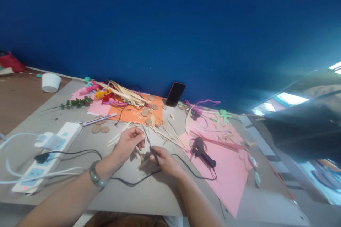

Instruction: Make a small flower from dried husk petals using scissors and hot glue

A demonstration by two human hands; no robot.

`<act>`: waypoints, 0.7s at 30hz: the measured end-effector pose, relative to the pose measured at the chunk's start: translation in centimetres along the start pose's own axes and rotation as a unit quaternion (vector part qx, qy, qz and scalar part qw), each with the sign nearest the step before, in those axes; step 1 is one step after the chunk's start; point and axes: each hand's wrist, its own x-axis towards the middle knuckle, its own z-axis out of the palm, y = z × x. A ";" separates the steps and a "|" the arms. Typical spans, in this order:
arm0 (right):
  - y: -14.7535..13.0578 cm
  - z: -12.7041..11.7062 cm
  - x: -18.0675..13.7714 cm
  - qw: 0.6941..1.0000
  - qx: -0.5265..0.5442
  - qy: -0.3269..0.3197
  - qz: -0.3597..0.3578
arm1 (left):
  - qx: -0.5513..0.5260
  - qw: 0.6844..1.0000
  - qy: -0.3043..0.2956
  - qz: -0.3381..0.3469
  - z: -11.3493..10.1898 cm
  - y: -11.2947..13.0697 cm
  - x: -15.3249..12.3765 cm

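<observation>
My left hand [129,141] is closed in a pinch over the middle of the grey table. Whatever lies between its fingertips is too small to make out. In my right hand [165,160] is a slim dark tool [149,144] with a narrow pointed end, angled up and left near the left fingertips; its exact kind does not show clearly. Pale dried strips [139,159] lie on the table beneath my hands. Beyond them, an orange sheet [130,114] carries round wooden discs [145,112] and a bundle of dried straw-coloured leaves [126,94].
A black glue gun [202,152] lies on pink paper [229,173] at right, its cord crossing in front of me. A power strip [57,156], a box cutter [99,119] and a green sprig [77,103] are at left. A phone [176,94] leans against the blue wall.
</observation>
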 end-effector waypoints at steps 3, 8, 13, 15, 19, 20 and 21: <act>0.0 -0.1 0.1 1.000 0.001 0.010 0.013 | -0.002 1.000 0.004 -0.004 0.1 0.2 0.0; 0.3 -0.3 0.1 0.999 0.006 0.038 0.001 | 0.000 1.000 0.010 -0.011 0.2 0.6 -0.1; 0.9 -0.3 0.3 0.996 0.040 0.075 -0.020 | 0.002 1.000 -0.005 -0.019 0.1 0.4 0.0; 1.1 -0.4 0.4 0.995 0.049 0.088 -0.020 | 0.004 1.000 -0.007 -0.021 0.0 0.3 0.0; 1.1 -0.5 0.3 0.994 0.060 0.082 -0.036 | 0.010 1.000 -0.012 -0.020 -0.1 0.2 0.0; 1.0 -0.5 0.2 0.995 0.062 0.070 -0.041 | 0.009 1.000 -0.012 -0.020 -0.1 0.2 0.0; 0.9 -0.6 0.2 0.995 0.065 0.057 -0.044 | 0.007 1.000 -0.012 -0.021 0.0 0.3 0.0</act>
